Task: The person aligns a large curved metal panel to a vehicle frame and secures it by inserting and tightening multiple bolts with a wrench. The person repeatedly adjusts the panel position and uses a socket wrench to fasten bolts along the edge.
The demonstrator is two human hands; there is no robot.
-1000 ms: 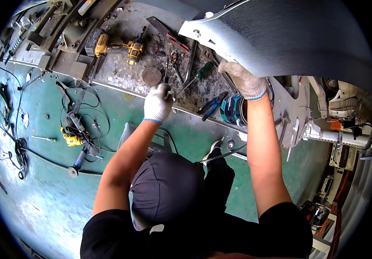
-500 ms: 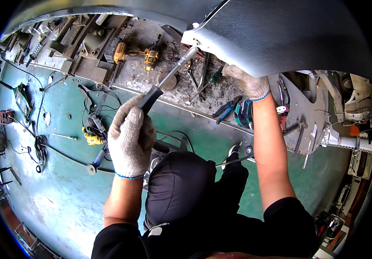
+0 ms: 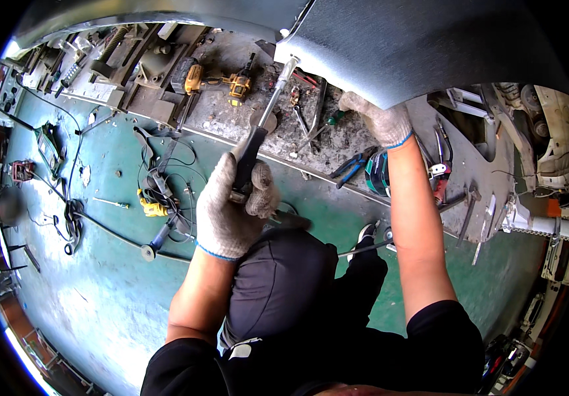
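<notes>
My left hand (image 3: 235, 208), in a whitish knit glove, is wrapped round the black grip of a socket wrench (image 3: 270, 100). The wrench's silver shaft slants up and slightly right, and its wide end meets the pale corner of a dark grey car body panel (image 3: 416, 49), close to a small fastener. Farther right, my right hand (image 3: 380, 122), gloved alike, has its fingers bent against the lower edge of that panel and holds it there. Part of those fingertips is hidden by the edge.
Beneath the panel, a cluttered metal bench (image 3: 215, 125) carries a yellow cordless drill (image 3: 239, 84), blue-handled pliers (image 3: 352, 170), a green-handled screwdriver (image 3: 334, 119) and a green round tool (image 3: 378, 173). On the green floor lie a yellow power tool (image 3: 152, 206), cables and a grinder (image 3: 159, 239).
My left hand has shifted right, and the wrench stands steeper, its grip turned within the fingers. The right hand stays at the panel edge. The whole view has shifted slightly.
</notes>
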